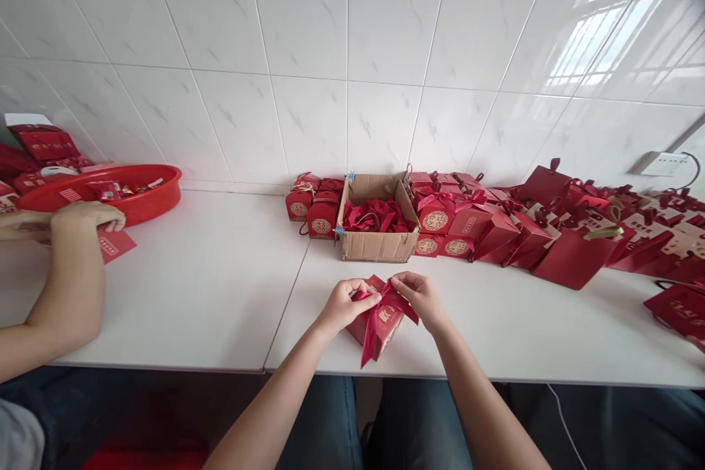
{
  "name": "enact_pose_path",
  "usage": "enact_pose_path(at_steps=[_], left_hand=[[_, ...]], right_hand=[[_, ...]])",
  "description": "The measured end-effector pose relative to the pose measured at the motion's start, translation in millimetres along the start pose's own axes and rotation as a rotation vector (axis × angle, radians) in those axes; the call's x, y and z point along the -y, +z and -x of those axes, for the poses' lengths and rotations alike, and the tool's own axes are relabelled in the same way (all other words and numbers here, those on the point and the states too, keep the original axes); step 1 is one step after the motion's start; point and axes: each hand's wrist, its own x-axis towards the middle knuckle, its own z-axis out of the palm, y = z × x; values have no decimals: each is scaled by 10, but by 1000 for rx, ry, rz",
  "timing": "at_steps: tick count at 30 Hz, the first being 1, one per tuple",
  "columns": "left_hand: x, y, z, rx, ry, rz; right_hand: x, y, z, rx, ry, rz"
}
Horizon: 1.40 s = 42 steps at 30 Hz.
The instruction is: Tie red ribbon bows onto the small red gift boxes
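On the white table before me lies a small red gift box (387, 324) with gold lettering. A dark red ribbon (371, 338) is looped on top of it, its tails hanging over the box. My left hand (346, 302) pinches the ribbon on the left side of the loop. From the right, my right hand (417, 297) grips the ribbon near the same spot, thumb and fingers together. Just beyond the gift box stands an open cardboard box (380, 246) filled with loose red ribbons (377, 216).
Finished-looking red boxes (435, 220) and red bags (576, 257) crowd the right side along the tiled wall. Two boxes (322, 215) stand left of the carton. At far left, a co-worker's arm (77, 279) reaches by a red basin (159, 198). A socket strip (664, 164) is at right.
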Motion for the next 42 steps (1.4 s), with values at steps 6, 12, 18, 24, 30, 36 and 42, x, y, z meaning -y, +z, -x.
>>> enact_pose_path(at_steps=[6, 12, 18, 24, 30, 36, 42], left_hand=[[-38, -55, 36, 82, -23, 204], [-58, -90, -15, 61, -18, 255], [-77, -124, -43, 117, -49, 239], [-39, -90, -65, 38, -49, 261], [3, -85, -70, -26, -42, 282], [32, -141, -95, -15, -56, 230], [0, -191, -69, 78, -40, 180]], right_hand=[[264, -107, 19, 137, -321, 365], [497, -43, 4, 328, -536, 748], [560, 10, -44, 445, -642, 928], [546, 74, -51, 482, -664, 967], [476, 129, -55, 452, -678, 958], [404, 122, -33, 417, -675, 920], [426, 68, -21, 417, -632, 826]])
